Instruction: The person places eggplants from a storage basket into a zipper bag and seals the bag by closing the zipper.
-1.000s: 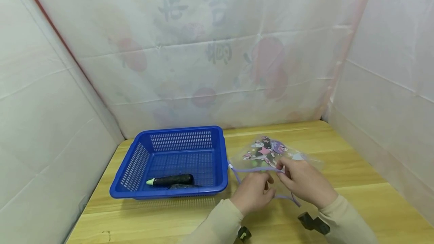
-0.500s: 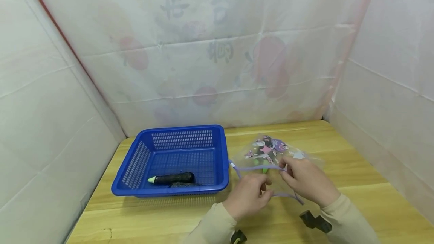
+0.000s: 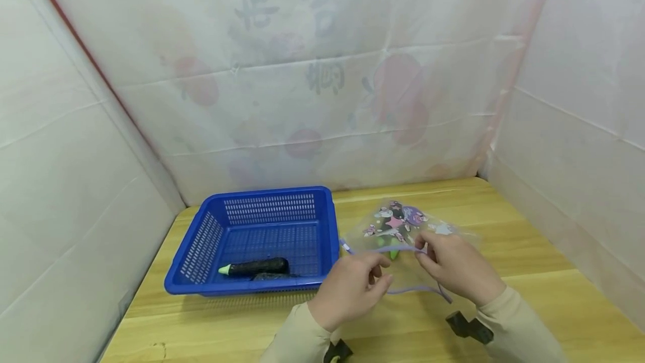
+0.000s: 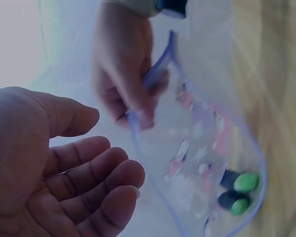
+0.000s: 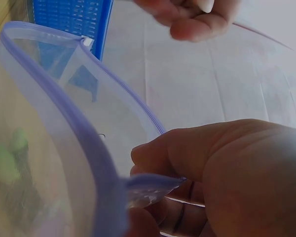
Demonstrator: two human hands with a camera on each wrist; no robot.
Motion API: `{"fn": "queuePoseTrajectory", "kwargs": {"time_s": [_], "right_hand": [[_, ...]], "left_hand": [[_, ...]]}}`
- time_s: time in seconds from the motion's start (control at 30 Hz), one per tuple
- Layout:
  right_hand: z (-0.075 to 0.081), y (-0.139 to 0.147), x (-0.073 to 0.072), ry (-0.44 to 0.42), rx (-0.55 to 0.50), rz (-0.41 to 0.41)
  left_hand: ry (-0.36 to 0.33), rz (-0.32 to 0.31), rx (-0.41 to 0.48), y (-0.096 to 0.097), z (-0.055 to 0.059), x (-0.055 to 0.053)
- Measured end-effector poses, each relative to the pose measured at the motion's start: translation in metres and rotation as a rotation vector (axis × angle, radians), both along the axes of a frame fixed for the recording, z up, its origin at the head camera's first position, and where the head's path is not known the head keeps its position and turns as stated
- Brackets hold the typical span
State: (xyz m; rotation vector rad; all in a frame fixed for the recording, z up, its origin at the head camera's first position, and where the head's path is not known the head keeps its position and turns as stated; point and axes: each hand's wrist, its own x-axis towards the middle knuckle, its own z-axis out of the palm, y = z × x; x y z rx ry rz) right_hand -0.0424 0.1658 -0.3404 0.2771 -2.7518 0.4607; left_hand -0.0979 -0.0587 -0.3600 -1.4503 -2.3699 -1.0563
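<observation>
My right hand (image 3: 456,266) pinches the lilac zip edge of a clear zip bag (image 3: 370,235) printed with pink and purple cartoons. The bag's mouth gapes open, as the right wrist view shows. Inside it, the left wrist view has two dark things with green ends (image 4: 239,192). My left hand (image 3: 350,287) is just left of the mouth, apart from the bag, its fingers loosely bent and holding nothing. In the blue plastic basket (image 3: 327,234), to the left, lies a dark, eggplant-like thing with a pale green tip (image 3: 257,266); a dark, shiny piece beside it is partly hidden by the rim.
The wooden table (image 3: 509,223) carries everything. A pale fabric wall (image 3: 302,99) rises behind it, with more fabric on both sides. The zip's white slider (image 5: 87,41) sits at the bag's corner next to the basket.
My left hand has drawn back to the left, away from the bag's mouth. My right hand keeps its pinch on the zip edge with little movement. A green end now shows in the bag.
</observation>
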Motion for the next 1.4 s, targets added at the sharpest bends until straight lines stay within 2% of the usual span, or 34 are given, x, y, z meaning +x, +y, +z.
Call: {"fn": "queuePoseTrajectory", "kwargs": {"time_s": [0.17, 0.33, 0.57, 0.8, 1.03, 1.4], "right_hand": [[0.002, 0.000, 0.000, 0.010, 0.003, -0.005], [0.000, 0.002, 0.000, 0.021, 0.018, -0.002], [-0.001, 0.005, -0.001, 0.043, 0.034, 0.006], [0.002, 0.005, -0.001, 0.056, 0.030, 0.008], [0.002, 0.005, 0.001, 0.035, 0.030, -0.002], [0.001, 0.005, 0.001, 0.065, 0.034, -0.001]], "left_hand": [[-0.029, 0.048, 0.024, -0.014, 0.008, -0.009], [-0.078, 0.067, 0.046, -0.026, 0.013, -0.016], [-0.127, 0.110, 0.037, -0.038, 0.018, -0.024], [-0.113, 0.164, 0.034, -0.048, 0.025, -0.030], [-0.140, 0.227, -0.036, -0.065, 0.021, -0.031], [-0.101, 0.383, -0.137, -0.110, 0.019, -0.040]]}}
